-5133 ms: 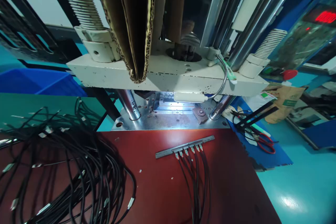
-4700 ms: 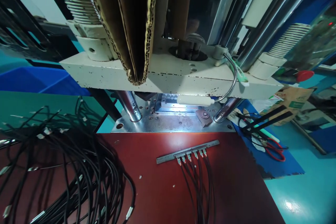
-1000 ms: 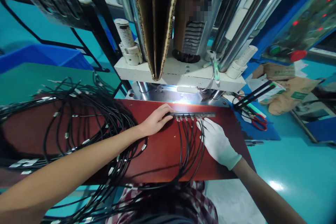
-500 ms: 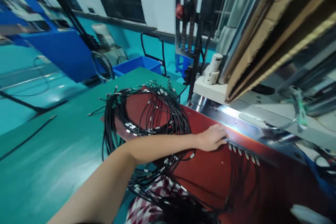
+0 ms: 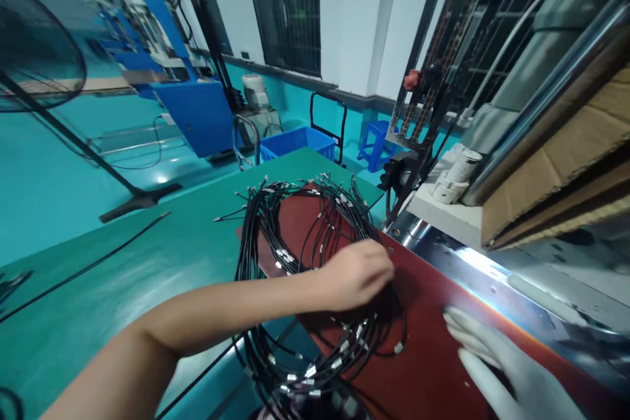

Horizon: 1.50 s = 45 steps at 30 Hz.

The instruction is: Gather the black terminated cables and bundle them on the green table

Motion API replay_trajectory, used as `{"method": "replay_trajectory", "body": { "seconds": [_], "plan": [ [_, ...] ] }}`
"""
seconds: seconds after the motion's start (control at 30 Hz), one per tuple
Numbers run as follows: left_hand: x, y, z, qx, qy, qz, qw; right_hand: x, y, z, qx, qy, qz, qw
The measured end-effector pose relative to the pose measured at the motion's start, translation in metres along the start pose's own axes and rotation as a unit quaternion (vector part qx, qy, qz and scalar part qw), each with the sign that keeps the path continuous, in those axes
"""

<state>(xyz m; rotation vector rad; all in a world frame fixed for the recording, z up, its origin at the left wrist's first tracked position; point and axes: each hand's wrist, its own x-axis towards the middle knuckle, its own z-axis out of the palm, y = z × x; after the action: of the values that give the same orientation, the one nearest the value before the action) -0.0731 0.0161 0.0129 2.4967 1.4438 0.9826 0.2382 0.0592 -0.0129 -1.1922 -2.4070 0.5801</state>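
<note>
A large loose coil of black cables point(image 5: 256, 236) with many metal ends lies across a red-brown sheet point(image 5: 433, 321) and spills over the near edge. My bare left hand point(image 5: 357, 275) is over the right side of this coil, its fingers curled closed. What it holds, if anything, is hidden behind the hand, though cables run out beneath it. My right hand point(image 5: 492, 354), in a white glove, lies at the lower right over the red-brown sheet with its fingers stretched out and nothing visible in them.
A machine with a shiny metal bed point(image 5: 485, 262) and folded cardboard point(image 5: 556, 164) borders the right side. The green table point(image 5: 197, 243) carries a single black cable point(image 5: 93, 266). Beyond stand a blue crate point(image 5: 300, 141), a blue stool point(image 5: 377, 144) and a fan point(image 5: 39, 46).
My left hand has left the dark strip with the row of cable ends and moved left over the coil. The gloved right hand has come further into view. My view has turned left.
</note>
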Motion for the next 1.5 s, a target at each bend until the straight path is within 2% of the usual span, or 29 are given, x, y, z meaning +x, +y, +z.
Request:
{"method": "replay_trajectory", "body": {
  "seconds": [0.07,0.13,0.23,0.3,0.33,0.4,0.57,0.67,0.77,0.87,0.97,1.13,1.27,1.37,1.43,1.5],
  "plan": [
    [-0.029,-0.040,-0.029,0.058,0.067,-0.138,0.987,0.043,-0.020,0.022,0.048,-0.084,0.062,0.993],
    [-0.059,-0.084,-0.052,0.174,0.087,-0.255,0.947,0.089,-0.043,0.045,0.064,-0.130,0.098,0.985],
    [-0.101,-0.141,-0.082,0.264,0.121,-0.358,0.887,0.151,-0.077,0.076,0.002,-0.136,0.111,0.984],
    [-0.121,-0.168,-0.097,0.298,0.128,-0.408,0.854,0.180,-0.098,0.096,-0.045,-0.132,0.098,0.985],
    [-0.127,-0.179,-0.103,0.310,0.121,-0.425,0.842,0.189,-0.107,0.105,-0.065,-0.130,0.091,0.985],
    [-0.128,-0.198,-0.110,0.322,0.088,-0.433,0.837,0.199,-0.120,0.121,-0.105,-0.119,0.077,0.984],
    [-0.090,-0.234,-0.111,0.323,-0.034,-0.389,0.862,0.195,-0.123,0.143,-0.166,-0.062,0.039,0.983],
    [-0.065,-0.244,-0.118,0.328,-0.070,-0.361,0.870,0.191,-0.119,0.147,-0.169,-0.044,0.034,0.984],
    [-0.050,-0.246,-0.131,0.341,-0.051,-0.333,0.877,0.190,-0.117,0.148,-0.169,-0.035,0.029,0.985],
    [-0.050,-0.243,-0.138,0.336,-0.030,-0.344,0.876,0.190,-0.117,0.149,-0.179,-0.035,0.027,0.983],
    [-0.065,-0.242,-0.132,0.325,-0.005,-0.422,0.846,0.191,-0.116,0.150,-0.186,-0.041,0.028,0.981],
    [-0.109,-0.245,-0.117,0.272,-0.007,-0.583,0.765,0.192,-0.115,0.150,-0.197,-0.040,0.025,0.979],
    [-0.145,-0.235,-0.119,0.255,0.002,-0.625,0.738,0.192,-0.115,0.149,-0.203,-0.044,0.025,0.978],
    [-0.158,-0.220,-0.125,0.286,0.024,-0.605,0.743,0.192,-0.115,0.150,-0.207,-0.044,0.019,0.977],
    [-0.157,-0.213,-0.127,0.293,0.012,-0.564,0.772,0.192,-0.114,0.150,-0.207,-0.040,0.016,0.977],
    [-0.148,-0.213,-0.126,0.272,-0.027,-0.514,0.813,0.192,-0.113,0.151,-0.205,-0.034,0.015,0.978]
  ]
}}
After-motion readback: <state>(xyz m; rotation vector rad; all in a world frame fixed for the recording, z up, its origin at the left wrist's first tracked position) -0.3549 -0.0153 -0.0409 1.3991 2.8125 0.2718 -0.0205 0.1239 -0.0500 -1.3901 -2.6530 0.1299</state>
